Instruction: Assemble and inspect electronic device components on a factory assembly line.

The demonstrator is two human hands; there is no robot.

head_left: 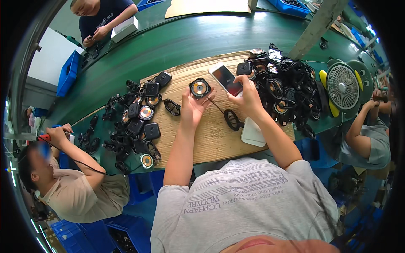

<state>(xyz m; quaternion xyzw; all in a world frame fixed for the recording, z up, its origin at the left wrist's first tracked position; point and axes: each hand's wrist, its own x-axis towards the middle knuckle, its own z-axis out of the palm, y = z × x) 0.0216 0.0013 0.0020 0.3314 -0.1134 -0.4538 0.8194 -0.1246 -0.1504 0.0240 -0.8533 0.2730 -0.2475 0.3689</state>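
Note:
My left hand (192,110) holds up a round-cornered black charging pad (200,88) with a copper-coloured coil showing, thumb at its left edge and fingers beneath. A black cable runs from near this hand to a coiled bundle (232,119) on the cardboard. My right hand (248,98) is closed around the lower right corner of a white-framed smartphone (225,78), which has a dark screen and lies tilted beside the pad. Some of its fingers are hidden. A white rounded block (253,132) is partly covered by my right forearm. Another coiled cable (172,106) lies left of my left hand.
Cardboard (177,145) covers part of the green bench (185,40). Black pads with cables are heaped left (136,126) and right (291,84). A fan (343,87) stands far right, near a slanted metal post (316,31). Other people work left, right and across the bench.

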